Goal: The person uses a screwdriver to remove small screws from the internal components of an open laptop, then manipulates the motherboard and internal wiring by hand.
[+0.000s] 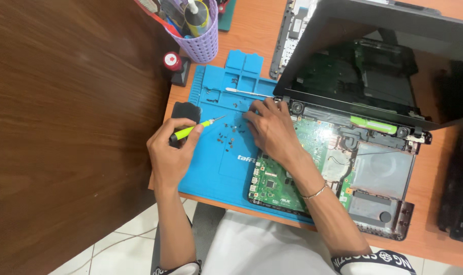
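The left hand (171, 153) was closest, its fingers pinched tight around a thin green screwdriver (193, 129) whose tip pointed at the little black screws (225, 133) scattered on the blue mat (211, 168). The right hand (272, 130) lay with fingers spread, fingertips pressing the mat by the opened laptop (364, 168) and its green board (272, 181). A good way was to move slowly, keep the tip low, and not knock the screws away.

Bare forearms; thin silver bracelet (315, 192) on right wrist; dark sleeve cuffs (374, 260) with white lettering.
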